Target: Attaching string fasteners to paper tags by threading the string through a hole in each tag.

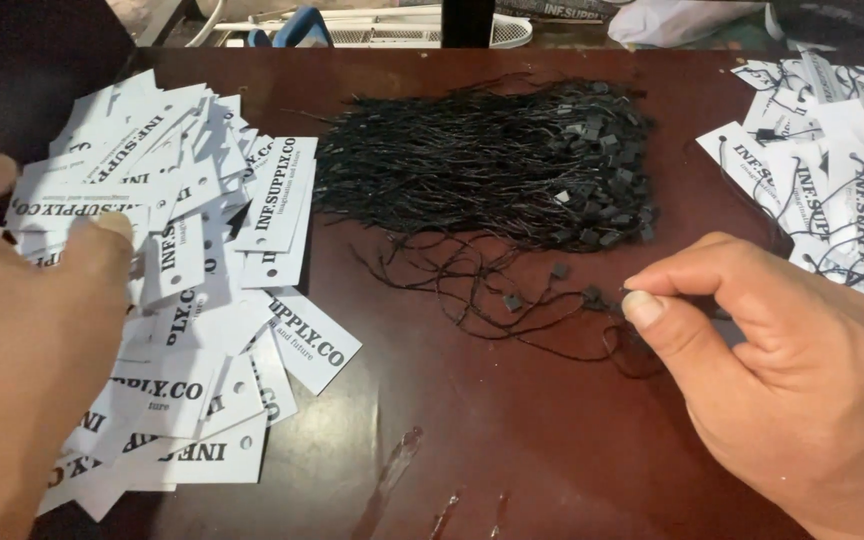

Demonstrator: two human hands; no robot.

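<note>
Head view
Left hand (27, 340): at nine o'clock, lying on the pile of white paper tags (187, 290); thumb tip pressed on one tag, fingers loosely curled over the heap. Whether the grip has closed round a tag cannot be told.
Right hand (782, 370): at four o'clock; grip narrow, thumb and forefinger pinched on the end of one black string (602, 298), right at its small square clasp.
Black string: at the centre, slightly towards four o'clock, trailing in loose loops on the tabletop (552, 450) just below the bundle.
Bundle of black strings (492, 165): at twelve o'clock, a thick sheaf lying sideways, its square clasps gathered at the right end.
Loose strings (452, 275): a few stray ones tangled between the bundle and the pinched string.
White paper tags: at nine to ten o'clock, fanned and overlapping, each with a punched hole and dark print.
Strung tags (832, 170): at two o'clock, a second heap of white tags with black strings already through them, well apart from the left pile.
Tabletop: dark reddish brown, glossy, with pale smears at six o'clock.
</note>
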